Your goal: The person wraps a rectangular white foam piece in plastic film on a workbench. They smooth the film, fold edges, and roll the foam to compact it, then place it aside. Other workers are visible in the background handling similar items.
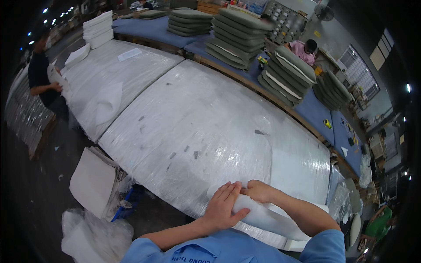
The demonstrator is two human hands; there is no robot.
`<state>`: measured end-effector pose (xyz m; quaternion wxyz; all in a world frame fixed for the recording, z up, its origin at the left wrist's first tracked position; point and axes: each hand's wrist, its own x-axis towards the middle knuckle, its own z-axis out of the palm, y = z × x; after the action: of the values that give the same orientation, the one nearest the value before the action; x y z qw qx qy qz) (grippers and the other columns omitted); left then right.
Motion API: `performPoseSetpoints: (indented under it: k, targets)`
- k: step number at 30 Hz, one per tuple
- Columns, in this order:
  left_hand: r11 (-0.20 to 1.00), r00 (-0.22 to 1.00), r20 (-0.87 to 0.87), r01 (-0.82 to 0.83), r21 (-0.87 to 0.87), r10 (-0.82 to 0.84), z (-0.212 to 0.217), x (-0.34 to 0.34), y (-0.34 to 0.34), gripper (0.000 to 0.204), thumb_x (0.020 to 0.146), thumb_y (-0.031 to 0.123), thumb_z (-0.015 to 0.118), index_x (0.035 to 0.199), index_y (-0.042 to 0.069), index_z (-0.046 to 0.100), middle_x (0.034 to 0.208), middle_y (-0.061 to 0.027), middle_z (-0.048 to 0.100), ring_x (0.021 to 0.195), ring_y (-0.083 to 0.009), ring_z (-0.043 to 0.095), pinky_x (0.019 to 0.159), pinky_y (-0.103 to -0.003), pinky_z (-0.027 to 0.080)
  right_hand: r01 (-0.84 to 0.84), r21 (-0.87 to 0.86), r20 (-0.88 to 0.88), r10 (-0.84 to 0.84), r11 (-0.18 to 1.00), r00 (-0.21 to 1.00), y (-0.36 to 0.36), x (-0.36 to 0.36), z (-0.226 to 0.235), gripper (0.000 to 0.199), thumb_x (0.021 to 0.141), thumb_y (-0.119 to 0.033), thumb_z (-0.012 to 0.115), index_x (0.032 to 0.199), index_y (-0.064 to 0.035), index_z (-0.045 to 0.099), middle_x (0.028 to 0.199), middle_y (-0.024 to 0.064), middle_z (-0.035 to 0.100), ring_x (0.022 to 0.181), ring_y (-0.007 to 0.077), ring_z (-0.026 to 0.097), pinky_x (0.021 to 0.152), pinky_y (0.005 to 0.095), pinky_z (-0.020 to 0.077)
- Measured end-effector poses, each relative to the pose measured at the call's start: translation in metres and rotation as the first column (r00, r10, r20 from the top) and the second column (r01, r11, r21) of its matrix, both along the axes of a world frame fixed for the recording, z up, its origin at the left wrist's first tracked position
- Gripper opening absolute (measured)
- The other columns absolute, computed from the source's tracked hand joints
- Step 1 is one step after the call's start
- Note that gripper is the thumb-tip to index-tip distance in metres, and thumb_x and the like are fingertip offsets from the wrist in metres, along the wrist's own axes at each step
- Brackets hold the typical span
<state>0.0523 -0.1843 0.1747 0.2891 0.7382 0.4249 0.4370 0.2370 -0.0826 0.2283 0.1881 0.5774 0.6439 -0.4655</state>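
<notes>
My left hand (224, 206) lies flat, fingers spread, pressing on a white foam sheet (267, 217) at the near edge of the wrapped table (210, 127). My right hand (258, 191) touches the left's fingertips and is clenched on the sheet's upper edge. The sheet runs rightward under my right forearm. Beyond the table, grey cushions (237, 37) are stacked on a blue bench (149, 28).

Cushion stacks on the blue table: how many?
4 grey-green cushion stacks: far left, tall middle one, leaning one beside a seated person, rightmost. More may be hidden beyond.
</notes>
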Motion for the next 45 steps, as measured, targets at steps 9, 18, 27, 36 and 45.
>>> performPoseSetpoints:
  k: [9, 18, 27, 36, 45]
  targets:
    - [0.998, 0.998, 0.066, 0.006, 0.058, -0.010, -0.004, -0.002, -0.019, 0.051, 0.084, 0.031, 0.076, 0.122, -0.003, 0.070, 0.123, -0.0205, 0.070, 0.121, -0.0438, 0.063, 0.108, -0.049, 0.049, -0.434, 0.129, 0.107, 0.422, 0.892, 0.900, -0.036, 0.043, -0.083, 0.058, 0.106, -0.045, 0.048, 0.102, 0.0084, 0.072, 0.105, 0.0286, 0.072, 0.100, 0.0435, 0.070, 0.092, 0.0493, 0.0525]
    - [0.994, 0.991, 0.070, 0.109, 0.017, -0.110, -0.009, -0.021, -0.032, 0.077, 0.087, 0.035, 0.079, 0.142, -0.011, 0.052, 0.143, -0.0365, 0.050, 0.131, -0.0499, 0.056, 0.111, -0.051, 0.048, 0.200, 0.056, -0.421, -0.158, 0.978, 0.893, -0.027, 0.050, -0.060, 0.040, 0.101, -0.014, 0.064, 0.140, -0.0125, 0.061, 0.120, 0.0167, 0.071, 0.109, 0.0257, 0.068, 0.096, 0.0382, 0.0525]
    - [0.985, 0.968, 0.193, 0.169, -0.034, -0.159, -0.028, -0.019, -0.036, 0.132, 0.082, 0.039, 0.086, 0.160, -0.007, -0.011, 0.165, -0.0383, 0.000, 0.150, -0.0509, 0.031, 0.120, -0.058, 0.035, 0.198, -0.323, -0.407, -0.325, 0.926, 0.854, -0.038, 0.017, -0.045, 0.068, 0.108, -0.061, 0.040, 0.144, -0.0066, 0.060, 0.136, 0.0192, 0.066, 0.125, 0.0300, 0.062, 0.107, 0.0401, 0.0469]
    - [0.981, 0.950, 0.256, 0.191, -0.030, -0.177, -0.029, -0.013, -0.038, 0.135, 0.083, 0.033, 0.086, 0.161, 0.000, -0.020, 0.166, -0.0379, -0.013, 0.158, -0.0500, 0.004, 0.126, -0.059, 0.020, 0.107, -0.120, -0.313, -0.140, 0.987, 0.939, -0.055, -0.002, -0.023, 0.052, 0.108, -0.050, 0.052, 0.108, -0.0032, 0.073, 0.092, 0.0156, 0.073, 0.081, 0.0245, 0.068, 0.075, 0.0376, 0.0531]
    - [0.971, 0.930, 0.287, 0.241, -0.007, -0.229, -0.020, -0.014, -0.039, 0.131, 0.085, 0.029, 0.084, 0.162, 0.003, -0.019, 0.165, -0.0394, -0.006, 0.156, -0.0547, 0.005, 0.123, -0.058, 0.031, 0.066, 0.040, 0.005, -0.066, 0.997, 0.998, -0.067, 0.057, -0.082, 0.045, 0.106, -0.042, 0.053, 0.103, -0.0011, 0.072, 0.087, 0.0189, 0.071, 0.085, 0.0316, 0.070, 0.079, 0.0396, 0.0538]
